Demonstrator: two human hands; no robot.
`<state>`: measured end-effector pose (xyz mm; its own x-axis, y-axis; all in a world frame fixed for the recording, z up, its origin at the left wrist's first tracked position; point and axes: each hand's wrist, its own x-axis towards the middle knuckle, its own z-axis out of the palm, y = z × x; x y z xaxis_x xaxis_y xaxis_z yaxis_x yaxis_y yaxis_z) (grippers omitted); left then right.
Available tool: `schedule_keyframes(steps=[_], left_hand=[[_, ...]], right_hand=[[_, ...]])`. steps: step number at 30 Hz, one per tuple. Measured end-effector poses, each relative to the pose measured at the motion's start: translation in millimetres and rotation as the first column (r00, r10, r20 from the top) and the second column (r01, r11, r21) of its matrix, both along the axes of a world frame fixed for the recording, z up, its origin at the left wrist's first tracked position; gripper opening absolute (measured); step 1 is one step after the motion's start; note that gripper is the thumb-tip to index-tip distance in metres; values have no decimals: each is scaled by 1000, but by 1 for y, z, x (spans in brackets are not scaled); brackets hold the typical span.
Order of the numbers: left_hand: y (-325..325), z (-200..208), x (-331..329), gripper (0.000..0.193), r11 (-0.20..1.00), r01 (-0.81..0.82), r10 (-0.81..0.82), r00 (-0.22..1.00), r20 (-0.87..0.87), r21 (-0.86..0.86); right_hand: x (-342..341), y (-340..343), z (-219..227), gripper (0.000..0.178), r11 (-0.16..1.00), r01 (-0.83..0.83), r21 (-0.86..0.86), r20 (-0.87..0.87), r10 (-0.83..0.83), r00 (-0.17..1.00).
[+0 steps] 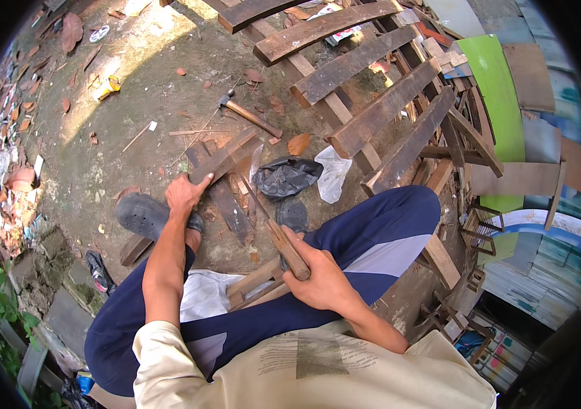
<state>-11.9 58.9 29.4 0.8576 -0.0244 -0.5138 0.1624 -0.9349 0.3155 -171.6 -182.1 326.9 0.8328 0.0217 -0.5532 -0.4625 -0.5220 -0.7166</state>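
My left hand (188,193) is closed on the near end of a short dark wooden plank (244,144), thumb along its top. That plank lies slanted across another wooden plank (228,202) on the ground. In my right hand (320,278) is a long, thin-bladed tool (286,250), held by its straight wooden handle. Its narrow brown blade, seen nearly edge-on, points away from me and reaches the held plank; whether it touches the wood I cannot tell. A hammer (249,118) with a wooden handle lies just beyond the planks.
A black plastic bag (287,178) and a white plastic piece (333,175) lie right of the planks, near my grey clog (142,214). A slatted wooden frame (365,65) spans the far right. A yellow cup (105,88) lies far left. White cloth (205,294) is between my legs.
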Motion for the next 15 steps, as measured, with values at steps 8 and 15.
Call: schedule_keyframes(steps=[8,15], left_hand=[[-14,1,-2,97,1000,26,-26,999,18,-2],[-9,-1,-4,97,999,29,-29,1000,-7,15]], right_hand=[[63,18,-84,77,998,46,-50,-47,-49,998],[-32,-32,98,79,999,28,-35,-94,-31,995]])
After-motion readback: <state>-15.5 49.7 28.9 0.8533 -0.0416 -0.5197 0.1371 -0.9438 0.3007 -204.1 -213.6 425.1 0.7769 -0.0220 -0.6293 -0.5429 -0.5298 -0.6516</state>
